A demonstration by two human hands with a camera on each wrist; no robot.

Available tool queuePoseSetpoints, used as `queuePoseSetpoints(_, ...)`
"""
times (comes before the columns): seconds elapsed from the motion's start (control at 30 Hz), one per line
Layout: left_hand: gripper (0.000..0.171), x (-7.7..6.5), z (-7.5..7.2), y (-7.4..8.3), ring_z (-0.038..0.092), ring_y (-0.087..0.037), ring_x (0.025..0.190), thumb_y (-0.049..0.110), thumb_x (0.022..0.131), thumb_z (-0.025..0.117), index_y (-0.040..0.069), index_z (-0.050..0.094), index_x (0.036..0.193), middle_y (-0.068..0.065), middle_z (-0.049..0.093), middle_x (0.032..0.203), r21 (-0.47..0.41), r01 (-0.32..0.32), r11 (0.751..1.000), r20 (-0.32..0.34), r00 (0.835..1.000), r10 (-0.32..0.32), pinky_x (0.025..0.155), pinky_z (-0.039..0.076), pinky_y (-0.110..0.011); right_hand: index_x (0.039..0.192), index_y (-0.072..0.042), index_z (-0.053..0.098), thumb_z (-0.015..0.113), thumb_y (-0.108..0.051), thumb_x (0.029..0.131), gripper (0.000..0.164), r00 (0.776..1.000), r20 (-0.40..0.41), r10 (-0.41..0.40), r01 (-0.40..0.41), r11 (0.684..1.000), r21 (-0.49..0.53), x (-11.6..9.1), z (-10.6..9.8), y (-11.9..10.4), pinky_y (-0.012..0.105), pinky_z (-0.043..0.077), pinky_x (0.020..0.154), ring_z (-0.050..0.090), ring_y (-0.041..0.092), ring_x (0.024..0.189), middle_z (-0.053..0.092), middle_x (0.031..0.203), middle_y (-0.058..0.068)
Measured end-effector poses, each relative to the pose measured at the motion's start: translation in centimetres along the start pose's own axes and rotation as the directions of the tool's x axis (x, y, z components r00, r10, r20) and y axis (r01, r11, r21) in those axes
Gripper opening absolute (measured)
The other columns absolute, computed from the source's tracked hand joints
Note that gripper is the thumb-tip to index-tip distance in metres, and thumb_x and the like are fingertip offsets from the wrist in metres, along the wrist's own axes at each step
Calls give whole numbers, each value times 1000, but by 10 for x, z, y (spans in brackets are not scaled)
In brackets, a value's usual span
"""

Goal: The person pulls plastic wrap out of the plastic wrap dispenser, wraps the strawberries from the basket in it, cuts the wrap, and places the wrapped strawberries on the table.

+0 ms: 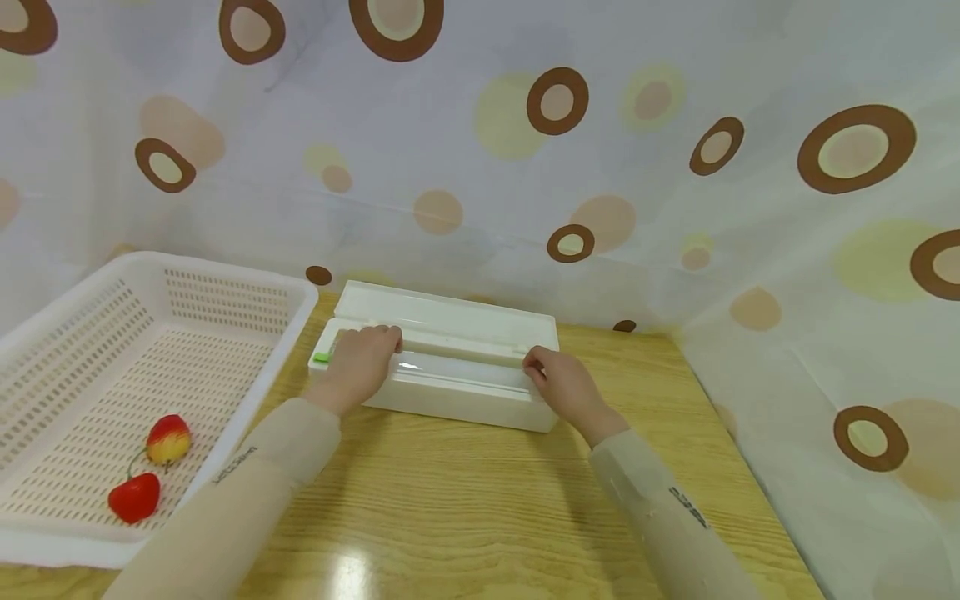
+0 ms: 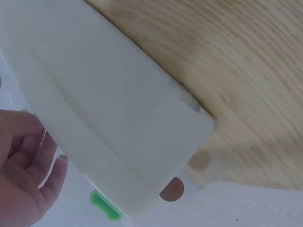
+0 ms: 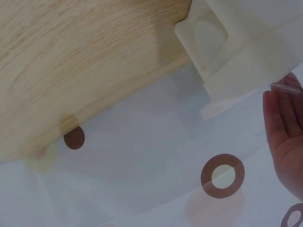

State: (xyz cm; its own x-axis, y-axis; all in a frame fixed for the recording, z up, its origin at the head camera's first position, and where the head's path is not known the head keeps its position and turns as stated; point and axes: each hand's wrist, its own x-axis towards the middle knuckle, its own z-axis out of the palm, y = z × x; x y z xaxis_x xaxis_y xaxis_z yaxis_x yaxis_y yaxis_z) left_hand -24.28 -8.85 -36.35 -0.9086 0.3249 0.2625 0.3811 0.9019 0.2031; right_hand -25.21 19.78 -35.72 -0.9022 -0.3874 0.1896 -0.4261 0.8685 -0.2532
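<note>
A long white cling film dispenser [image 1: 457,404] stands on the wooden table with its lid [image 1: 442,310] tipped back. Clear, shiny film [image 1: 450,367] stretches across its top. Near the dispenser's left end, my left hand [image 1: 360,358] pinches the film with curled fingers; the left wrist view shows that hand [image 2: 28,165] beside the white wall. My right hand [image 1: 566,383] pinches the film at the right end. A glossy bit of film [image 3: 286,87] shows at the right fingertips in the right wrist view. A green slider [image 1: 322,357] sits at the dispenser's left end.
A white perforated basket [image 1: 288,342] stands on the left, holding a red-and-yellow fruit [image 1: 168,439] and a red fruit [image 1: 135,498]. Behind and to the right hangs a sheet [image 1: 480,192] with brown rings and pale dots. The wooden table [image 1: 465,517] extends in front.
</note>
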Motion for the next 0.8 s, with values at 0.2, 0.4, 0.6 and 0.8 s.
queuePoseSetpoints(0.2, 17, 9, -6, -2, 64, -32, 85, -2, 88, 54, 3, 64, 101, -14, 68, 96, 70, 122, 990, 38, 991, -125, 73, 52, -42, 96, -4, 61, 57, -11, 92, 9, 1000, -21, 8, -7, 999, 46, 4, -2, 1, 37, 51, 72, 63, 20, 77, 69, 89, 10)
queuePoseSetpoints(0.4, 13, 10, -20, -9, 63, -30, 84, 0, 88, 53, 4, 65, 89, -13, 69, 86, 150, 287, 946, 103, 947, -303, 82, 47, -46, 98, -4, 62, 56, -11, 93, 11, 999, -33, 38, -36, 997, 65, 4, -4, 3, 38, 52, 75, 64, 22, 80, 69, 92, 11)
queuePoseSetpoints(0.6, 17, 11, -32, -14, 51, -20, 66, -3, 86, 52, 7, 61, 75, -6, 60, 67, 110, 389, 915, 140, 905, -402, 85, 41, -46, 98, -2, 63, 56, -11, 92, 12, 998, -43, 41, -37, 996, 86, 7, -6, 4, 38, 52, 76, 63, 23, 82, 69, 93, 12)
queuePoseSetpoints(0.8, 17, 10, -40, -16, 58, -28, 79, 0, 89, 51, 5, 61, 76, -11, 64, 75, 55, 421, 905, 139, 895, -424, 90, 40, -50, 100, -3, 61, 53, -13, 95, 14, 995, -21, 96, -92, 985, 147, 10, -9, 6, 40, 50, 77, 61, 25, 85, 68, 97, 14)
